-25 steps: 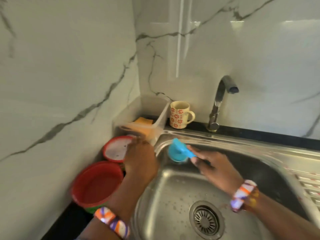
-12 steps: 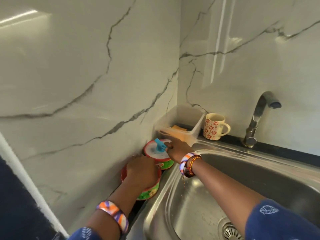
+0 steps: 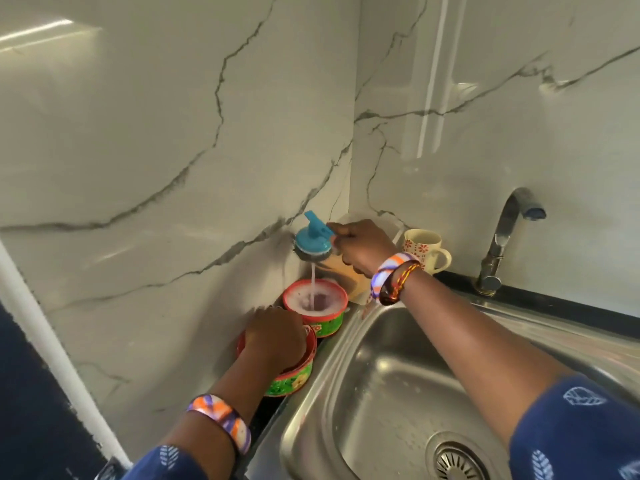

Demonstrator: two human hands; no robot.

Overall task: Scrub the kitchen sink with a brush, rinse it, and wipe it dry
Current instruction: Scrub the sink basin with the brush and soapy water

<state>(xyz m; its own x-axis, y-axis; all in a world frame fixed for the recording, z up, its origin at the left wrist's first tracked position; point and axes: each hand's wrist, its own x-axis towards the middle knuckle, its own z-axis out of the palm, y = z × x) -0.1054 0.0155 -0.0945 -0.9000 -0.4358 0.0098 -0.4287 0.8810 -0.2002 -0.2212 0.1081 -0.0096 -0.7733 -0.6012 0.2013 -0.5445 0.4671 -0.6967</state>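
Observation:
My right hand (image 3: 360, 245) grips the handle of a blue round brush (image 3: 313, 241) with dark bristles, held above a red-rimmed tub of soapy paste (image 3: 315, 304). A thin stream of liquid runs from the bristles down into the tub. My left hand (image 3: 275, 336) rests curled over a second red and green tub (image 3: 294, 374) on the counter, left of the steel sink (image 3: 381, 386). The sink drain (image 3: 459, 460) lies at the bottom right.
A flowered mug (image 3: 424, 249) stands behind the sink beside the steel tap (image 3: 502, 237). A clear plastic container (image 3: 349, 275) with a yellow sponge sits in the corner, partly behind my right hand. Marble walls close in on the left and back.
My right hand has lifted the brush up out of the soapy tub, and liquid now drips from it. My left hand stays on the nearer tub.

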